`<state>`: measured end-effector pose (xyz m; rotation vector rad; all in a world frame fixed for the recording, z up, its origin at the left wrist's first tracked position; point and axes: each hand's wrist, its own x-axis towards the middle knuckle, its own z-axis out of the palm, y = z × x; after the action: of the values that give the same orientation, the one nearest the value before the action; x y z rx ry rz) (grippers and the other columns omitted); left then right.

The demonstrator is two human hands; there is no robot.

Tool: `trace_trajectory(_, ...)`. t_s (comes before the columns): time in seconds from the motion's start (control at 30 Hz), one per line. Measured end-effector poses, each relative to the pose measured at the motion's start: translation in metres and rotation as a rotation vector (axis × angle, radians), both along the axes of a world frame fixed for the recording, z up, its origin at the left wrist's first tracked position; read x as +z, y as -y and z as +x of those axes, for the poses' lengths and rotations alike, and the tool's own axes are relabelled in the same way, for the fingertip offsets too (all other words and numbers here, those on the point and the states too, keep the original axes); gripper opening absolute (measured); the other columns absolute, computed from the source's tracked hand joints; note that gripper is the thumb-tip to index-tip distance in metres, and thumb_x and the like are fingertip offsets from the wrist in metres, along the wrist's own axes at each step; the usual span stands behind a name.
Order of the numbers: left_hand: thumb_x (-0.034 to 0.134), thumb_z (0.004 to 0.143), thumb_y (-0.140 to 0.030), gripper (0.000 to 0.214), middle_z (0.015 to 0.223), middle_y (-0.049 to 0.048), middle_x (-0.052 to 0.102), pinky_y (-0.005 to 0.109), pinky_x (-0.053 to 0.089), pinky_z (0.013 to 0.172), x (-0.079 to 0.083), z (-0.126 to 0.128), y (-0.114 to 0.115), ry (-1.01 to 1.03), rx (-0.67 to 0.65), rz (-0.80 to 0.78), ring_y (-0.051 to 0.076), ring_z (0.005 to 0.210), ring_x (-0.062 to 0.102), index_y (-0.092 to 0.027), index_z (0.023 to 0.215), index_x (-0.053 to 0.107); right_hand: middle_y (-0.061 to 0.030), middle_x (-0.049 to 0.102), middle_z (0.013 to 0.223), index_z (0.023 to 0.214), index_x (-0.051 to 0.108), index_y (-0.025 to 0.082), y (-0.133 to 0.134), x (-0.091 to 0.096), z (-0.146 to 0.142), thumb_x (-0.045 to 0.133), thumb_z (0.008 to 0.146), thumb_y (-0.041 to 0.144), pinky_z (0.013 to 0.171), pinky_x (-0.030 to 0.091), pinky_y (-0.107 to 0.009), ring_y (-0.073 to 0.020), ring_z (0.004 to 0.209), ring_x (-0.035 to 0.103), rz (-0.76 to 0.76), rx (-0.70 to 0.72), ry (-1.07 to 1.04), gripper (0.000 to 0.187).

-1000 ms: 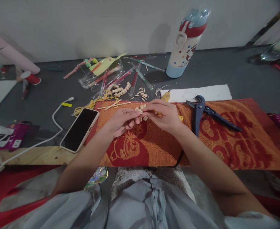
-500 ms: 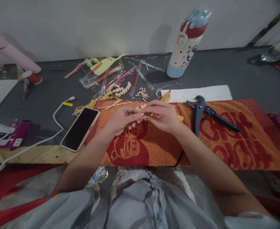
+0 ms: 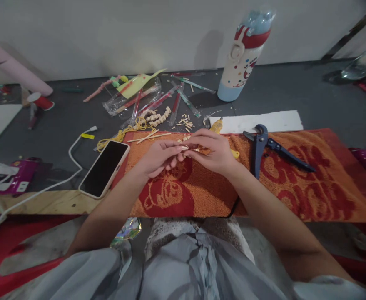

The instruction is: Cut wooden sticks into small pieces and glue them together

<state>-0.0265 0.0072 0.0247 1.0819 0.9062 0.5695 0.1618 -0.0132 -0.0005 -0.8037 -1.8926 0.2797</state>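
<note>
Both my hands meet above the orange towel [image 3: 214, 187]. My left hand [image 3: 162, 158] pinches a short pale wooden stick piece [image 3: 185, 148] between thumb and fingertips. From the other side, my right hand [image 3: 212, 151] closes its thumb and fingers at the same spot, touching the small wooden pieces. How many pieces lie between the fingertips I cannot tell. Just behind the fingers, some pale wooden pieces [image 3: 185, 138] lie on the towel. A yellow-handled tool [image 3: 216, 126] rests behind my right hand, partly hidden by it. Longer thin sticks [image 3: 150, 136] lie crossed beyond my left hand.
Blue-handled cutters [image 3: 260, 150] lie right on the towel; a phone [image 3: 104, 168] and white cable [image 3: 73, 156] lie left. Behind are yellow cord [image 3: 117, 139], joined wooden pieces [image 3: 162, 117], cut sticks [image 3: 185, 121], plastic-wrapped pens [image 3: 189, 102], a white strip [image 3: 257, 122] and a bottle [image 3: 237, 66].
The fingertips have shifted slightly, and the pale stick piece between them now shows more clearly. Both hands stay in nearly the same place.
</note>
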Motion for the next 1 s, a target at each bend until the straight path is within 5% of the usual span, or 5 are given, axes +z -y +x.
trace_trajectory(1.0, 0.086, 0.063, -0.046, 0.040, 0.058, -0.0030, 0.061, 0.010, 0.031, 0.033, -0.0025, 0.0001, 0.0009, 0.115, -0.023, -0.043, 0.001, 0.039, 0.047, -0.012, 0.073, 0.067, -0.0046, 0.069, 0.083, 0.088, 0.071, 0.019, 0.0027, 0.0017, -0.0026, 0.070, 0.085, 0.026, 0.070, 0.055, -0.027, -0.0144, 0.077, 0.066, 0.096, -0.067, -0.048, 0.008)
